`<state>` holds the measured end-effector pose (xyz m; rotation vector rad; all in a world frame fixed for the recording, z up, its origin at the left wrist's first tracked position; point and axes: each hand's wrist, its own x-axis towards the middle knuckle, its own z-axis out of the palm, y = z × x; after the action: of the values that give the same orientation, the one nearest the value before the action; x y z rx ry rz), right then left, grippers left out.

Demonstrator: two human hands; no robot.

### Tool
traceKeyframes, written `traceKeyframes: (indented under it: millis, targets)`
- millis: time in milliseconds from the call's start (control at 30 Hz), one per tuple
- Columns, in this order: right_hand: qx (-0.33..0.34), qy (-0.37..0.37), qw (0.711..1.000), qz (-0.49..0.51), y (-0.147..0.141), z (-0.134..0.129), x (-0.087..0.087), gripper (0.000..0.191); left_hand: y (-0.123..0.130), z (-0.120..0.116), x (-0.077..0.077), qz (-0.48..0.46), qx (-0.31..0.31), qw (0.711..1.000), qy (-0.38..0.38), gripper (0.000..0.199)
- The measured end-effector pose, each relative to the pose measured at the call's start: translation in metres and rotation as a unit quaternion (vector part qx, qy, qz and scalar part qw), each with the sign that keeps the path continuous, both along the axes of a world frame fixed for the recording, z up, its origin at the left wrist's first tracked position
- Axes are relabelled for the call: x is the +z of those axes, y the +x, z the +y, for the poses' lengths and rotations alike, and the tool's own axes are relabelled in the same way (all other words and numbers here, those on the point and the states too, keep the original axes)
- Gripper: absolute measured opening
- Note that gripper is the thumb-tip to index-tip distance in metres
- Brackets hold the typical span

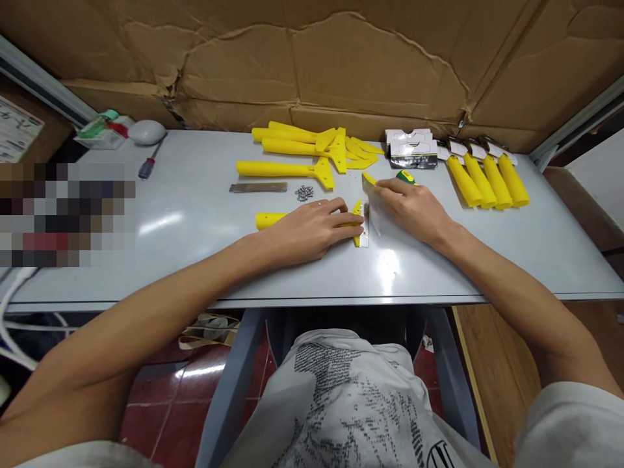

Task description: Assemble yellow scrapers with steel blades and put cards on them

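Holding 1 yellow scraper (271, 221) — left hand (314, 229) atop.

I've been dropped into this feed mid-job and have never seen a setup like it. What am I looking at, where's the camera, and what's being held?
There is no machine here: you see a person's two bare hands. The single picture comes from a camera worn on the head, looking forward and down.

The left hand lies over a yellow scraper with what looks like a metal blade at its end; how firmly it grips is hidden. The right hand pinches a small yellow piece.

On the grey table lie more yellow handles, a pile of screws, a flat metal strip and a screwdriver. To the right are printed cards and four yellow handles with cards attached.
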<state>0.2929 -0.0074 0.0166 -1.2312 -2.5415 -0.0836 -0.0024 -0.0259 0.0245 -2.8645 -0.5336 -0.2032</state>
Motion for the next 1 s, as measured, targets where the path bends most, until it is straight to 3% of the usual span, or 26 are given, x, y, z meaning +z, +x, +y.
traceKeyframes:
  millis: [100, 167, 267, 433, 667, 767, 933, 1000]
  targets:
    - [-0.045, 0.053, 0.991, 0.113, 0.005, 0.004, 0.004, 0.05, 0.0, 0.0, 0.0, -0.002, 0.002, 1.0, -0.006, 0.056]
    - [-0.045, 0.044, 0.983, 0.17, 0.008, 0.006, 0.007, 0.047, 0.0, 0.0, 0.0, -0.004, 0.002, 1.0, -0.008, 0.057]
    - [-0.028, -0.018, 0.989, 0.143, 0.012, 0.004, 0.012, 0.039, -0.001, 0.001, -0.001, -0.007, -0.002, 1.0, -0.005, 0.057]
    - [-0.026, -0.117, 0.992, 0.035, 0.01, -0.004, 0.016, 0.061, -0.002, 0.001, -0.001, -0.012, -0.01, 1.0, 0.004, 0.053]
    - [-0.067, -0.107, 0.98, 0.154, 0.012, -0.006, 0.023, 0.052, -0.002, 0.001, -0.002, -0.015, -0.011, 1.0, 0.007, 0.054]
    - [-0.058, -0.14, 0.95, 0.274, 0.015, -0.007, 0.029, 0.047, -0.002, 0.003, -0.006, -0.019, -0.018, 1.0, 0.016, 0.053]
    - [-0.038, -0.267, 0.846, 0.46, 0.016, -0.01, 0.036, 0.045, -0.001, 0.006, -0.013, -0.034, -0.023, 0.998, 0.045, 0.051]
    - [-0.035, -0.289, 0.825, 0.484, 0.016, -0.01, 0.037, 0.039, -0.001, 0.006, -0.013, -0.052, -0.028, 0.997, 0.057, 0.053]
